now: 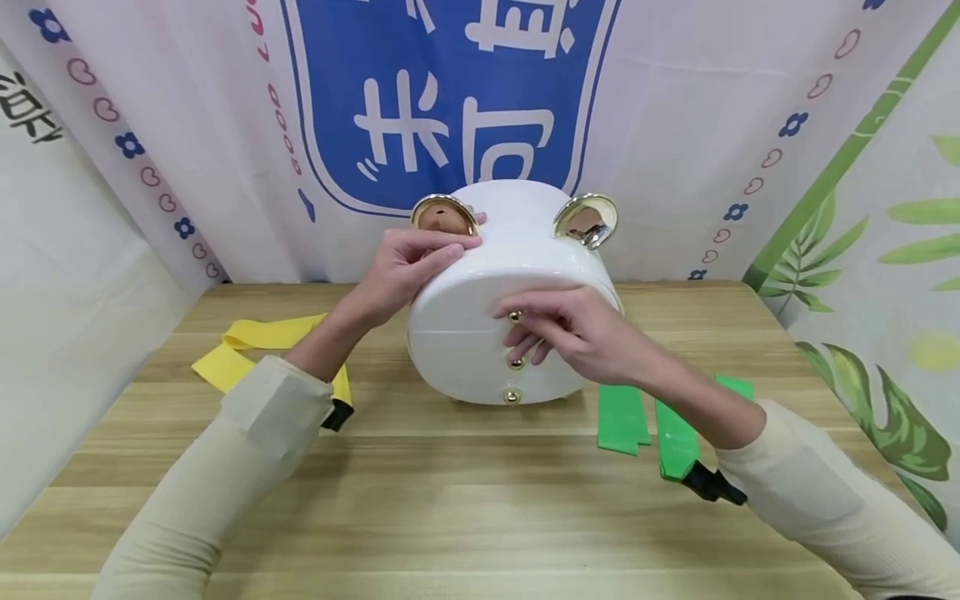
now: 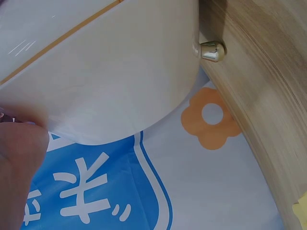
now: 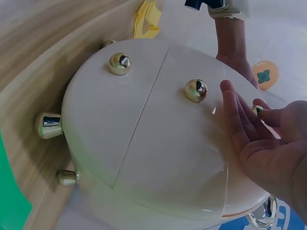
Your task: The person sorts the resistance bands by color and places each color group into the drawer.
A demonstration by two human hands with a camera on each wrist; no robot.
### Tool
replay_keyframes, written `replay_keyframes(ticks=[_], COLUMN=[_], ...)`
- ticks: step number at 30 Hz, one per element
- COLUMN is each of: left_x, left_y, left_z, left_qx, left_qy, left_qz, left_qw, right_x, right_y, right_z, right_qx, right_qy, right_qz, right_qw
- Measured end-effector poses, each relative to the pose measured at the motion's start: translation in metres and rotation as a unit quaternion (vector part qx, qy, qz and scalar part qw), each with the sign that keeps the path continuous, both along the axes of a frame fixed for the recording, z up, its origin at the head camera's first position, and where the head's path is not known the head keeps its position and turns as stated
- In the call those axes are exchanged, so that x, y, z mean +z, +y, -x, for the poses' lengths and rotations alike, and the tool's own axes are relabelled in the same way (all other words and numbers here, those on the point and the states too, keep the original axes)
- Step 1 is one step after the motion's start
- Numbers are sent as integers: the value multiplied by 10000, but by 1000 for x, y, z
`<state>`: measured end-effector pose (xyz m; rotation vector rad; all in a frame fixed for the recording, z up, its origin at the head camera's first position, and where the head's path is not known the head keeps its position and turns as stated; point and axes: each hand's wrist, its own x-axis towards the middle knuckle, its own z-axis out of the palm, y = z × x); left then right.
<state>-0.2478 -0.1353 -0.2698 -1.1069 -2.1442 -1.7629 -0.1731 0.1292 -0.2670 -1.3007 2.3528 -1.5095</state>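
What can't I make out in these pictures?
- Head view: the inside of the white case, hidden by its front.
- Head view: part of the yellow strip, behind the left sleeve.
- Right wrist view: part of a green strip, cut off by the left edge.

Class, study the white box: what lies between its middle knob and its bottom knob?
A thin seam crosses the white box between the middle knob and bottom knob; the right wrist view shows it.
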Motion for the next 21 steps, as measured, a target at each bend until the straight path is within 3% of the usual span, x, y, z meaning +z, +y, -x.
replay_keyframes(ticks=[6,9,15,21], left_x=[-1,-2,-3,-2], left_y=[0,1,1,1], left_z=[-2,-2,-1,1], left_qx=[51,68,87,30], left_qy=[-60,-57,-28,83], left_qz=[24,20,34,-20], left_qw=[10000,10000,10000,10000], right_x=[-18,-32,-54,-64], right_y=[11,16,16,4], right_z=[-4,-7,-6,-3], right_qx=[485,542,238,213], right_qy=[342,194,-732,-1494], right_qz=[211,43,-529,-42], right_qw=[9980,9983,9956,9885])
